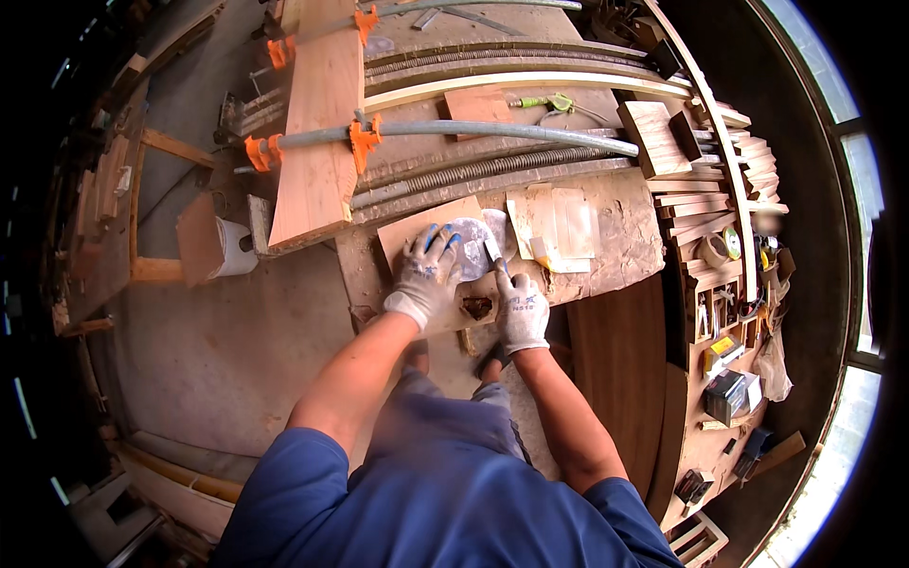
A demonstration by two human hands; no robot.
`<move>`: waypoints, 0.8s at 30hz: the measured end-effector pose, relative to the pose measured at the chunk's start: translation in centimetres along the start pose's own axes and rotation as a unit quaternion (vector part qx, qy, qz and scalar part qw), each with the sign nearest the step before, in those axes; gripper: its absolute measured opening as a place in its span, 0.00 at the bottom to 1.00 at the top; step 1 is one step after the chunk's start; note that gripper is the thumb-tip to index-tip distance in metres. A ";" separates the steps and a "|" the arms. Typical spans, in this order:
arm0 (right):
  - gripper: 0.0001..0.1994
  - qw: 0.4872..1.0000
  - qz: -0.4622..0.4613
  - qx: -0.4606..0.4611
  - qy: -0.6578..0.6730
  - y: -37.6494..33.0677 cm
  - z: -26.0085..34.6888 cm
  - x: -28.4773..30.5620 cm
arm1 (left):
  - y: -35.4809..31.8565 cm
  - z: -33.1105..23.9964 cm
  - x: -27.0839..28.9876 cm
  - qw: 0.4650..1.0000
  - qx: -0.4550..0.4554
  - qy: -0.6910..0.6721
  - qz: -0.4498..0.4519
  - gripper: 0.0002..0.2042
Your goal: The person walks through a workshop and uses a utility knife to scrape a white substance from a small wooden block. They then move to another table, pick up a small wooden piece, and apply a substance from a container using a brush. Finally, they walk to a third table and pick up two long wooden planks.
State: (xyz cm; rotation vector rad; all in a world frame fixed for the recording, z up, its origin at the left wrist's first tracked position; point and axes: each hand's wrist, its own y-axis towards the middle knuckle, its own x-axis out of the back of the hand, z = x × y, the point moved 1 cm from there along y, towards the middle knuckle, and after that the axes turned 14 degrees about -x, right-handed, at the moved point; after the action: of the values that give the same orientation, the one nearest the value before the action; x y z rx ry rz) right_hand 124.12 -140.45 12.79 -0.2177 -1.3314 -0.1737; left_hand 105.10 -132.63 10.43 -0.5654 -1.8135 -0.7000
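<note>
My left hand (428, 273), in a pale work glove with blue marks, lies with fingers spread over a thin wooden board (396, 237) and the edge of a round greyish translucent sheet (471, 244). My right hand (522, 310), gloved alike, is closed round a slim tool with a flat pale tip (491, 250). Its tip reaches the sheet's right edge; the kind of tool is unclear. Right of it, pale flat rectangular pieces (571, 222) lie beside a small piece with a yellow end (542, 250). Between my wrists is a dark hole (476, 308) in the bench edge.
A worn bench (630, 222) carries long threaded rods (483, 168) and pipe clamps with orange jaws (365, 142) across a wide plank (317, 123). A green-handled air gun (559, 102) lies behind. Stacked wood strips (696, 210) and a tool-covered side table (696, 426) are at right. A white bucket (235, 248) stands left.
</note>
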 end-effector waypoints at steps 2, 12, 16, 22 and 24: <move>0.27 0.998 0.060 -0.024 0.019 -0.4 0.0 -0.6 | 0.1 0.0 0.0 1.000 -0.003 0.001 -0.001 0.25; 0.33 0.979 0.190 -0.073 0.012 -2.9 1.7 2.0 | -0.1 0.0 0.1 1.000 0.001 -0.007 0.016 0.26; 0.32 0.988 0.139 -0.066 0.000 -1.0 1.3 1.4 | 0.1 0.0 -0.2 1.000 -0.004 0.000 0.005 0.24; 0.31 0.992 0.107 -0.007 0.065 -3.4 0.8 -1.6 | -1.1 0.1 -1.6 0.997 -0.052 0.025 0.054 0.24; 0.35 0.992 0.083 0.013 0.098 -4.2 -0.5 -2.8 | -0.5 0.3 -1.3 0.998 -0.038 0.022 0.034 0.24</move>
State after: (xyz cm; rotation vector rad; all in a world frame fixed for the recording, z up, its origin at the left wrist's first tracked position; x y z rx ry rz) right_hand 122.90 -144.63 10.22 -0.2824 -1.1139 -0.0358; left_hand 105.01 -132.82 8.99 -0.6548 -1.7244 -0.7313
